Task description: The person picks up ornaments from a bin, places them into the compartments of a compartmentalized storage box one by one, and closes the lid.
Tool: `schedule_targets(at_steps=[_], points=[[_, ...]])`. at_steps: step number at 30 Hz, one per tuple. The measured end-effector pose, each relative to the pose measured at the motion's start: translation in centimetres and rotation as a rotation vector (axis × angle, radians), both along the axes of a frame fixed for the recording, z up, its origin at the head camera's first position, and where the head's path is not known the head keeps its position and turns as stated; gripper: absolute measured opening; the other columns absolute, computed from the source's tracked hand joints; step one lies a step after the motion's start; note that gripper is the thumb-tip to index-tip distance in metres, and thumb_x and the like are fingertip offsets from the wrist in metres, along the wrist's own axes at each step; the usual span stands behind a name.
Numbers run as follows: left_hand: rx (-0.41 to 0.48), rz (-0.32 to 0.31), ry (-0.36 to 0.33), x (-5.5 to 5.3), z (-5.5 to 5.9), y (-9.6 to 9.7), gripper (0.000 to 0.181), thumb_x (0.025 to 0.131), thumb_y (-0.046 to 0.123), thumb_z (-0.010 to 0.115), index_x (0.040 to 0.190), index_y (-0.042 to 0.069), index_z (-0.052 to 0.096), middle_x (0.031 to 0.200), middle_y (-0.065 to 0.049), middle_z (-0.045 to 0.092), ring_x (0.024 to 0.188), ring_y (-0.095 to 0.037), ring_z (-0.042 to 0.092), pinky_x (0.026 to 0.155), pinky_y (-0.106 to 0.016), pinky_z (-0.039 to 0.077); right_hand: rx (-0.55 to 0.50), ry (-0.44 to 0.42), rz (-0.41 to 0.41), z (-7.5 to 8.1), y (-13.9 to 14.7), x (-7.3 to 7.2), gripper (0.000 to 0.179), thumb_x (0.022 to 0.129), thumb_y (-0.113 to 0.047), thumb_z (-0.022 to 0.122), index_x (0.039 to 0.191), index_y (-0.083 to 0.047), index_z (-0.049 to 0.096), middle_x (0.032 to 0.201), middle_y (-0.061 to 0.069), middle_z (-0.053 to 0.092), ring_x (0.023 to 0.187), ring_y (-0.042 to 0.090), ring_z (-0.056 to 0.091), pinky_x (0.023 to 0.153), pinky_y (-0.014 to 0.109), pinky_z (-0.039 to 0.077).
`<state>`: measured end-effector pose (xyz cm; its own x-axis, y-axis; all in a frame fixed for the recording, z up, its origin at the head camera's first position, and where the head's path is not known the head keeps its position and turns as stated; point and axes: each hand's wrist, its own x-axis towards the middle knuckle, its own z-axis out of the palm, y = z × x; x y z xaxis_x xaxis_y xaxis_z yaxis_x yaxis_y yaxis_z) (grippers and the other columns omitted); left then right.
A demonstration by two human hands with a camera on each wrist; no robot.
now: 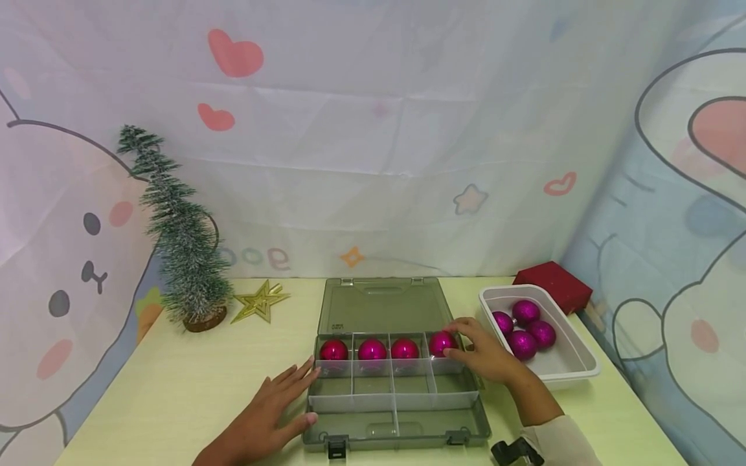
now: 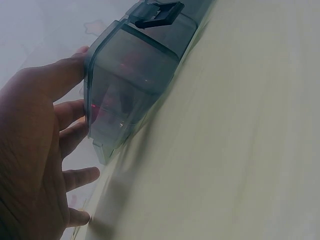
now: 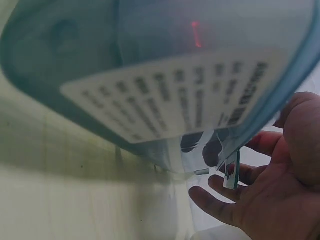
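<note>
A clear grey-green divided box (image 1: 350,424) lies on the table with its lid (image 1: 381,307) raised at the back. In its rear row sit shiny magenta Christmas balls, among them a left one (image 1: 334,350) and two middle ones (image 1: 372,350) (image 1: 405,349). My right hand (image 1: 486,349) pinches another shiny ball (image 1: 441,343) at the rear right compartment, thumb and fingers at its right side. My left hand (image 1: 265,408) touches the box's left wall with spread fingers; the left wrist view shows the thumb at the box's edge (image 2: 89,90). In the right wrist view the box side with a label (image 3: 175,95) hides part of the right hand's fingers.
A white tub (image 1: 574,353) with several glittery purple balls (image 1: 522,345) stands right of the box, before a red box (image 1: 553,285). At the left are a small frosted tree (image 1: 186,252) and a gold star (image 1: 261,301). A printed curtain (image 1: 373,149) hangs behind.
</note>
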<state>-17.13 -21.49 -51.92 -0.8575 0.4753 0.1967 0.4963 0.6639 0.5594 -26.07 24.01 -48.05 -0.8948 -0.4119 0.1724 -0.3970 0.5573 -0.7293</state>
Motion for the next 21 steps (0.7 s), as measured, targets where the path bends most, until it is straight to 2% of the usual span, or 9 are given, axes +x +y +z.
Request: schedule_targets(at_steps=[7, 12, 17, 21], points=[[-0.002, -0.001, 0.001, 0.0, 0.1, 0.0, 0.069, 0.109, 0.046, 0.065, 0.171, 0.024, 0.042, 0.180, -0.004, 0.034, 0.159, -0.055, 0.039, 0.109, -0.096, 0.023, 0.021, -0.022, 0.001, 0.0, 0.1, 0.0, 0.040, 0.104, -0.020, 0.075, 0.140, -0.004, 0.066, 0.148, 0.028, 0.056, 0.137, 0.050, 0.057, 0.101, 0.062, 0.061], [0.003, -0.014, 0.006, 0.0, 0.2, 0.0, 0.069, 0.109, 0.044, 0.065, 0.171, 0.024, 0.041, 0.180, -0.005, 0.034, 0.157, -0.056, 0.040, 0.107, -0.097, 0.024, 0.003, -0.034, 0.013, 0.3, 0.2, 0.2, 0.045, 0.104, -0.019, 0.075, 0.144, -0.001, 0.063, 0.151, 0.029, 0.054, 0.143, 0.054, 0.052, 0.104, 0.064, 0.059], [0.006, -0.012, -0.007, 0.1, 0.3, 0.0, 0.069, 0.109, 0.044, 0.065, 0.171, 0.024, 0.041, 0.180, -0.005, 0.034, 0.157, -0.056, 0.040, 0.107, -0.097, 0.023, -0.030, -0.064, 0.018, 1.1, 0.6, 0.3, 0.050, 0.106, -0.019, 0.072, 0.150, 0.000, 0.058, 0.158, 0.030, 0.048, 0.151, 0.057, 0.043, 0.110, 0.067, 0.055], [0.004, -0.008, 0.008, 0.0, 0.1, 0.0, 0.069, 0.109, 0.043, 0.066, 0.170, 0.023, 0.043, 0.180, -0.006, 0.035, 0.157, -0.056, 0.041, 0.107, -0.097, 0.024, -0.089, -0.062, 0.012, 2.2, 1.4, 0.4, 0.052, 0.107, -0.018, 0.072, 0.153, 0.000, 0.056, 0.159, 0.030, 0.051, 0.151, 0.059, 0.044, 0.112, 0.067, 0.054]])
